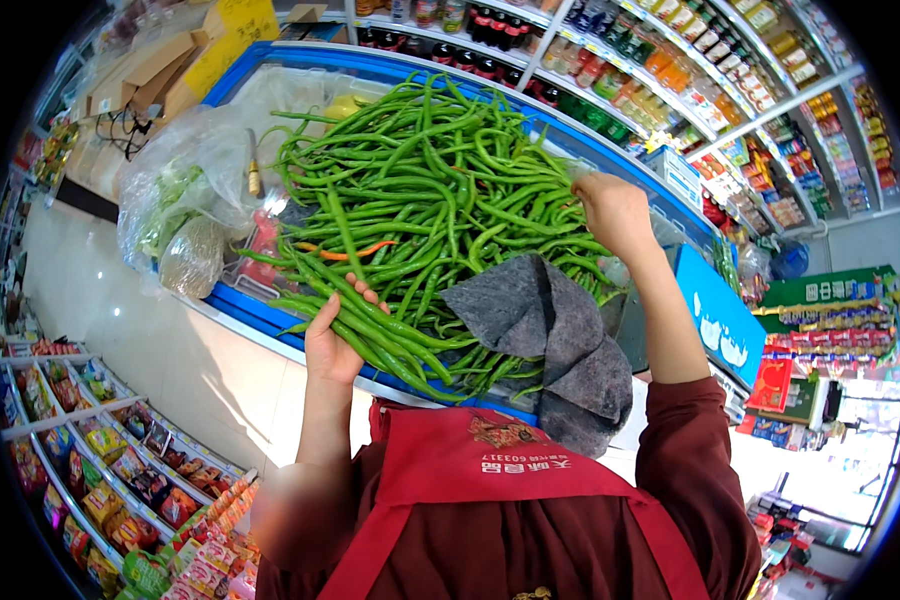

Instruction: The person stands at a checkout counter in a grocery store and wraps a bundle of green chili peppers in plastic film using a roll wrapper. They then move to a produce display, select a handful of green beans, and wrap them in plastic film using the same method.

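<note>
blue-rimmed case (232,76) bears slender, glossy green peppers (430,190).

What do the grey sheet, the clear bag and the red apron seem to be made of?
Grey sheet on the green peppers: probably felt-like fabric, matte and mottled, with soft folds.
Clear bag: likely thin plastic, being shiny, crinkled and see-through.
Red apron: apparently smooth cloth, draping evenly; fibre unclear.

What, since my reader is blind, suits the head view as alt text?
The left hand holds long green peppers; the right hand is at the edge of a large pepper heap on a blue-rimmed case, beside grey cloth.
</note>
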The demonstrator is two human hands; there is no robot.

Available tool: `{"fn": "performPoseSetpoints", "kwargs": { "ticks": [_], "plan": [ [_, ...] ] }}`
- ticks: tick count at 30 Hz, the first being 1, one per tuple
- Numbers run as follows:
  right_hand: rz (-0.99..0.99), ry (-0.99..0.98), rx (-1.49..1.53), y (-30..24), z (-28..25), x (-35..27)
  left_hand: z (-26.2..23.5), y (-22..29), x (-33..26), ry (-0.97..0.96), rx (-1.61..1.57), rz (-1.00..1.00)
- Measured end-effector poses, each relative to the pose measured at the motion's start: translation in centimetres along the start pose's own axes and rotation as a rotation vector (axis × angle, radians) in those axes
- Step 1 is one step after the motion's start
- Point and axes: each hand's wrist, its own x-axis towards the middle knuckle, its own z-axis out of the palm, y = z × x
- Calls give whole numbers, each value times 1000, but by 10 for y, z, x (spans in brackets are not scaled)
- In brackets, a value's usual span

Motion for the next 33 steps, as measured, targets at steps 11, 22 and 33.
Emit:
{"fn": "performPoseSetpoints", "kwargs": {
  "ticks": [11,22,33],
  "plan": [
    [68,-210,116,-20,99,-5,25,-29,9,-46,13,-170],
    [314,30,634,8,-28,3,-14,1,-14,39,-6,3],
    [-237,-79,440,-151,108,60,-16,27,-27,32,6,122]
  ]
}}
